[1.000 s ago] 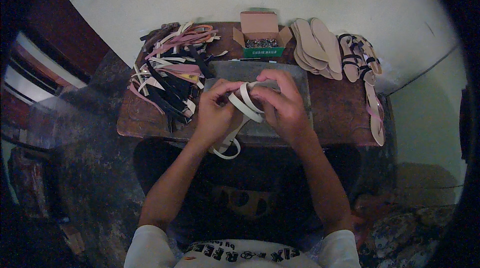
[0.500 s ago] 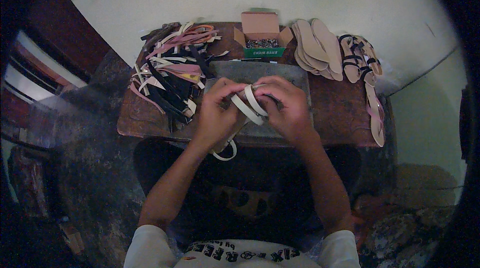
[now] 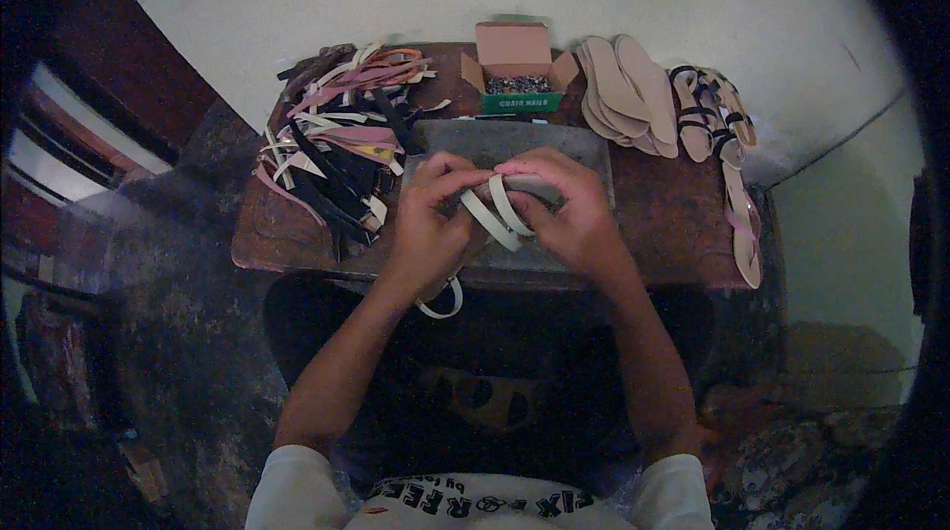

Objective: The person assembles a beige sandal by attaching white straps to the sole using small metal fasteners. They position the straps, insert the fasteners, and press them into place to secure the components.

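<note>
Head view: your left hand (image 3: 430, 223) and right hand (image 3: 569, 213) both gripped the cream straps (image 3: 500, 213). The straps lay between your fingers, above the grey slab (image 3: 495, 139).

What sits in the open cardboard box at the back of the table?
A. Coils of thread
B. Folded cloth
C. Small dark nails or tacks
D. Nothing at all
C: the box has its flaps open and holds a heap of small dark metal pieces, behind the hands, left and right, which grip pale straps.
</note>
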Tool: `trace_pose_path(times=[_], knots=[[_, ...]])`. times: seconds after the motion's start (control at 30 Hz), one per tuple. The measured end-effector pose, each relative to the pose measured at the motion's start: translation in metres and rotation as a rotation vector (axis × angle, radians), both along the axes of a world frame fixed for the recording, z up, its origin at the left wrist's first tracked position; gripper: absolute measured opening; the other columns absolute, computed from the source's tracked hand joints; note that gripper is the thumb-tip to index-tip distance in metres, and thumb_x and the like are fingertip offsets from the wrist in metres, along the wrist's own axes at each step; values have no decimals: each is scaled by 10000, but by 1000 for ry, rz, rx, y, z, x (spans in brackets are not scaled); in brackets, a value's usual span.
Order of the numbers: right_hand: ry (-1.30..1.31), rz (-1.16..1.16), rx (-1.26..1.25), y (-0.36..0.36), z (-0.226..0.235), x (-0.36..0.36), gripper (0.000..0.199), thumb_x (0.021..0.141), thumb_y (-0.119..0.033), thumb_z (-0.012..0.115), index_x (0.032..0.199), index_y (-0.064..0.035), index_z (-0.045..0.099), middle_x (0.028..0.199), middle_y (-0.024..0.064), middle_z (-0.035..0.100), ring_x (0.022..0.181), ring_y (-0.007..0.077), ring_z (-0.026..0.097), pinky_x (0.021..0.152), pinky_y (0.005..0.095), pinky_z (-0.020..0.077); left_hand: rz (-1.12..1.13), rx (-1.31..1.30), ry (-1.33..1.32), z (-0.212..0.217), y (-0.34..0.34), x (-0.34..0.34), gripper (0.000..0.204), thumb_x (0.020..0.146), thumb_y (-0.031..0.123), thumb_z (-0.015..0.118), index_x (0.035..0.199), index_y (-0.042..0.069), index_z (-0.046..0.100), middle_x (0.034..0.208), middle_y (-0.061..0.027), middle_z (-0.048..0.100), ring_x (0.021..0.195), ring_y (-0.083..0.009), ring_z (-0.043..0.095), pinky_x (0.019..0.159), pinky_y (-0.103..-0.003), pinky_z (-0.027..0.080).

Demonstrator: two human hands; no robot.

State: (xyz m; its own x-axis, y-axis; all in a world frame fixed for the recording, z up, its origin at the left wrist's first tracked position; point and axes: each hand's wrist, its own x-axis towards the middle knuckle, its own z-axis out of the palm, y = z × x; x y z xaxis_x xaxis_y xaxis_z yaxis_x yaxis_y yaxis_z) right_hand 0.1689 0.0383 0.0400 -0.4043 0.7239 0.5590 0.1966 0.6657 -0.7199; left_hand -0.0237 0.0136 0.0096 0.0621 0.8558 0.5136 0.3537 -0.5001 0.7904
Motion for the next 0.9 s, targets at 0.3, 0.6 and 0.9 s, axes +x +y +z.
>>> trace_pose_path(times=[0.3,0.6,0.9], knots=[[-2,6,-77,-2,3,0,254,784,-34,720,1035,-30,689,982,148,685,925,316,674,817,381,520,4,-26,38,5,-3,4,294,734,-56,670,1017,25,671,1034,-93,609,1039,-235,594,923,-335,467],[21,7,-66,-2,-1,-3,221,792,-51,723,1005,-15,680,942,145,681,878,313,677,788,376,519,-68,-120,-34,8,-5,5,251,753,-16,711,991,24,645,1025,-84,606,993,-219,582,898,-317,442],[37,-24,-72,-2,-4,-5,232,776,-24,740,1002,-12,691,935,143,690,867,293,688,774,360,526,-53,-109,-26,7,-5,5,245,752,-1,718,985,33,648,997,-66,610,981,-209,580,890,-317,439]])
